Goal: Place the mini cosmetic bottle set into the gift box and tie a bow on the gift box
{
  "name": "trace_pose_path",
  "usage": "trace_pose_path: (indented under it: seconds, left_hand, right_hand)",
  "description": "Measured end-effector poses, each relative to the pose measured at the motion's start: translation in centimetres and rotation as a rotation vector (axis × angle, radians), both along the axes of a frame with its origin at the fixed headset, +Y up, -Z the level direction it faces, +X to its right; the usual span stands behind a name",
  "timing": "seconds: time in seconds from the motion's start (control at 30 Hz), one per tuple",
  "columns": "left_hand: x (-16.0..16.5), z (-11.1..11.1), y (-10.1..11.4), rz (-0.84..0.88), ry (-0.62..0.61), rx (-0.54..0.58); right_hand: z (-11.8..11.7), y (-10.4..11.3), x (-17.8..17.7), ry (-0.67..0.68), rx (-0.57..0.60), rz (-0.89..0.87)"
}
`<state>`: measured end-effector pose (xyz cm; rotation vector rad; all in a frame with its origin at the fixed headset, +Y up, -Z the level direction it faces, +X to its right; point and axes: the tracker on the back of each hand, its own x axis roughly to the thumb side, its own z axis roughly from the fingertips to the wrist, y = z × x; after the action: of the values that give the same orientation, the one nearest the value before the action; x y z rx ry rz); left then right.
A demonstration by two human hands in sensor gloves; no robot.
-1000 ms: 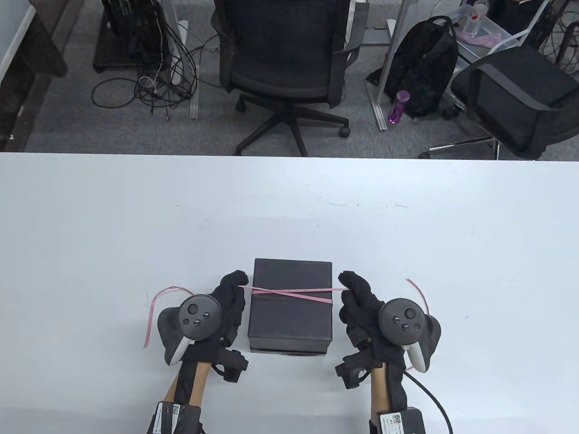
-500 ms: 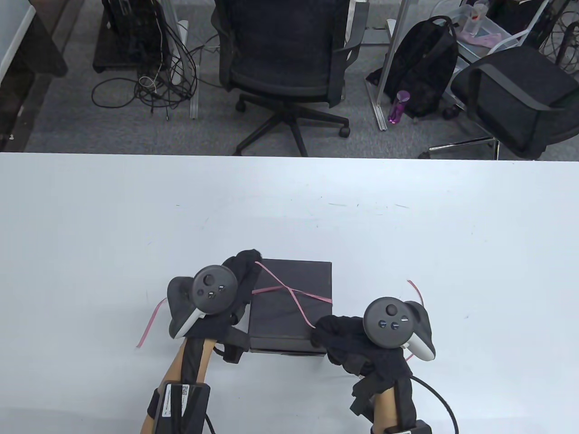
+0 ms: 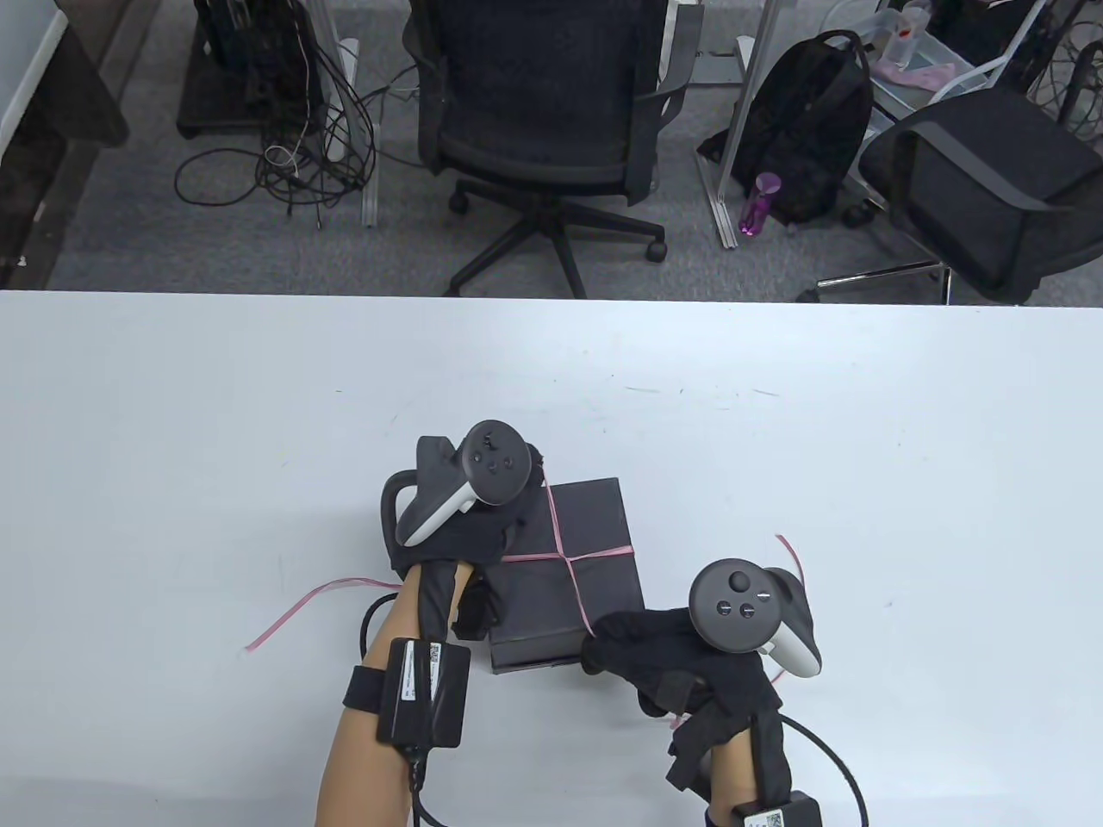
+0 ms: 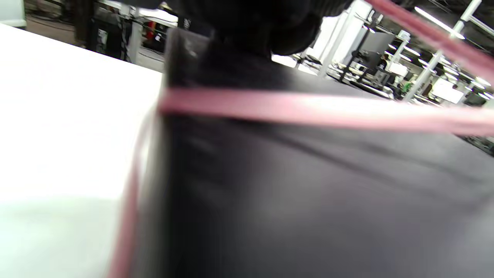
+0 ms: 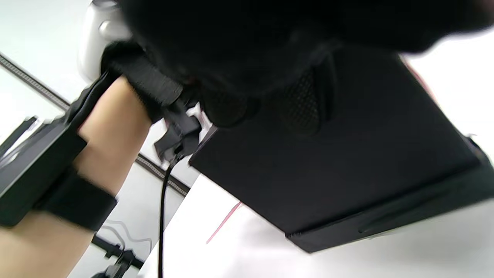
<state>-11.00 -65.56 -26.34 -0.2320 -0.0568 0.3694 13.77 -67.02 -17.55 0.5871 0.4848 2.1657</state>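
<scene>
A black box (image 3: 564, 573) sits low in the middle of the table view on the white desk (image 3: 862, 474), a pink ribbon (image 3: 560, 538) crossed over its lid. The left hand (image 3: 482, 517), at the box's upper left corner, pinches one ribbon strand. The right hand (image 3: 663, 655), at the lower right corner, pinches the other. A loose ribbon end trails left across the desk.
</scene>
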Motion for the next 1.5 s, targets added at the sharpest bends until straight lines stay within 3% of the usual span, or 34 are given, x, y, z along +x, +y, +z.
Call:
trace_pose_path:
  seconds: [0.13, 0.23, 0.5, 0.73, 0.8, 0.97, 1.07, 1.5]
  left_hand:
    - [-3.0, 2.0, -0.6, 0.080, 0.054, 0.019]
    - [-5.0, 4.7, -1.9, 0.290, 0.067, 0.026]
    - [-7.3, 10.6, -3.8, 0.436, 0.144, 0.149]
    - [-8.2, 11.9, -5.7, 0.529, 0.159, 0.237]
    - [-8.3, 11.9, -5.7, 0.517, 0.152, 0.262]
    - [-8.1, 11.8, -5.5, 0.236, 0.109, 0.329]
    - [-7.8, 11.8, -6.0, 0.122, 0.081, 0.359]
    - [-5.6, 11.3, -9.5, -0.093, 0.014, 0.337]
  right_hand:
    - [-0.6, -0.5, 0.8, -0.136, 0.034, 0.023]
    - [-0.7, -0.8, 0.7, -0.267, 0.136, 0.026]
    - [-0.7, -1.7, -0.5, -0.278, 0.161, -0.045]
    - [-0.5, -1.8, -1.7, -0.261, 0.266, 0.038]
    - [-0.3, -1.5, -1.7, -0.288, 0.312, 0.096]
    - [0.1, -0.8, -2.4, -0.289, 0.570, 0.552]
    - [0.0, -1.4, -2.6, -0.322, 0.621, 0.640]
    - [-1.4, -6.4, -3.2, -0.211, 0.440, 0.691]
